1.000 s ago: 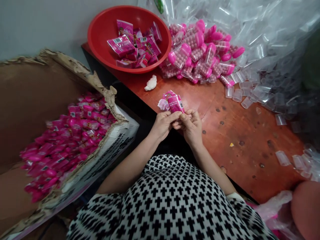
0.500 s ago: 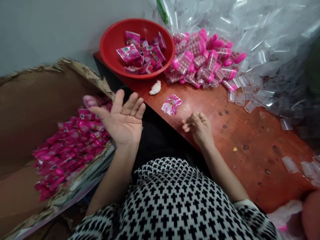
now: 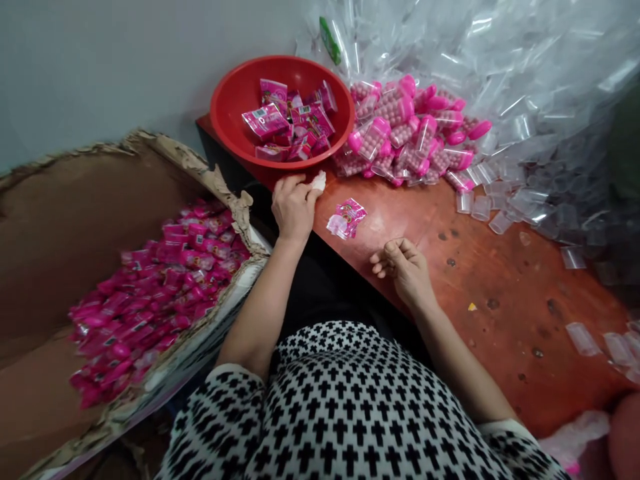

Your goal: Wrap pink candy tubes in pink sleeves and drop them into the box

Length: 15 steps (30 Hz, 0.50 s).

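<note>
My left hand (image 3: 294,208) is at the table's near edge, just below the red basin, with its thumb and fingers closed on a crumpled white wad (image 3: 319,180). Part of the wad is hidden by the fingers. Above the table's front edge, my right hand (image 3: 401,265) has its fingers curled in and the thumb against them, with nothing visible in it. Between the two hands lies a small stack of pink printed wrappers (image 3: 347,217), flat on the red-brown tabletop (image 3: 480,267).
Pink packets lie in the red basin (image 3: 220,127). Beside it are heaped pink-capped clear bottles of pink balls (image 3: 400,127). Clear plastic cups (image 3: 540,193) spread over the right side. On my left, a torn cardboard box (image 3: 65,200) holds many pink wrapped pieces (image 3: 160,293).
My left hand was open, palm up, over the box, with a pink piece in the air beside it. Now it has moved right onto the white wad. My right hand has barely moved.
</note>
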{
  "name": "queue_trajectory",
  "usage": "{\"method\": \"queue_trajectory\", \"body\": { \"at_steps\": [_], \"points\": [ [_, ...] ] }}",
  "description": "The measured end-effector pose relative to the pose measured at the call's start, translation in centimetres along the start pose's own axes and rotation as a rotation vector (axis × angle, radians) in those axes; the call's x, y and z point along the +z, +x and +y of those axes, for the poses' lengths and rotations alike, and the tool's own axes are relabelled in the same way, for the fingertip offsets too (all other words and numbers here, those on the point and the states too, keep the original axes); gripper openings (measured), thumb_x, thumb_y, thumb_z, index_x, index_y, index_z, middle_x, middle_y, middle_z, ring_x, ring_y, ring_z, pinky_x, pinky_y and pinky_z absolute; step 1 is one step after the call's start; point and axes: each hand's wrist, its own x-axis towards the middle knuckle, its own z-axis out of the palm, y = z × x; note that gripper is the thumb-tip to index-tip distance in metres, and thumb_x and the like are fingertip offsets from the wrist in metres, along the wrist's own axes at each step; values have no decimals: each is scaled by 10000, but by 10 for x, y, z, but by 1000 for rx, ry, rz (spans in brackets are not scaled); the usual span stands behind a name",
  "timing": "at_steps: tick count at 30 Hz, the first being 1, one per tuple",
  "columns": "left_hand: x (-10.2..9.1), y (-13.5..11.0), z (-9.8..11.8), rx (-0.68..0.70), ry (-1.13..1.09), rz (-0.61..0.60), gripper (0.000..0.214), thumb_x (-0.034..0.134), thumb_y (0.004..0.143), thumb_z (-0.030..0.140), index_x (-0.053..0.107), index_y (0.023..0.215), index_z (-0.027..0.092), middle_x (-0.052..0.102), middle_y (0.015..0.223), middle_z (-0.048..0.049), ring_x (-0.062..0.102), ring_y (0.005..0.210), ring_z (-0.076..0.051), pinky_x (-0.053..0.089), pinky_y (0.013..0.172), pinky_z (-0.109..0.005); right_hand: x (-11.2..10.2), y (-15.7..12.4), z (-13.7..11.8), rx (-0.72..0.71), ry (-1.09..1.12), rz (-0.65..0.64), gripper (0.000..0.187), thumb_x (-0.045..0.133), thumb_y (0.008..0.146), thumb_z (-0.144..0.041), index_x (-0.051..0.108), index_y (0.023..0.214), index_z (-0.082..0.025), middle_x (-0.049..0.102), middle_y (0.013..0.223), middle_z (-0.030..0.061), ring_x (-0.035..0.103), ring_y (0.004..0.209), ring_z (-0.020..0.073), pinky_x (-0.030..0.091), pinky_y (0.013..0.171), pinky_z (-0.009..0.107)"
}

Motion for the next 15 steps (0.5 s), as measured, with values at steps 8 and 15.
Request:
{"method": "queue_trajectory", "body": {
  "at_steps": [8,15],
  "points": [
    [7,-36,17,287,-101,-336,279,660,814,335,706,1070,233,628,1306,-87,398,1384,-286,158,1180,-524,1,15,-9,-20,-56,-37,328,709,765,-480,540,749,-199,692,641,-24,614,483,86,487,455,177],
    [25,-47,6,227,-139,-181,208,602,862,324,733,1001,242,683,1218,-66,486,1322,-254,192,1177,-519,5,38,-12,-89,-132,-63,325,697,772,-482,542,765,-196,661,666,-30,622,543,88,494,489,188]
  ]
}}
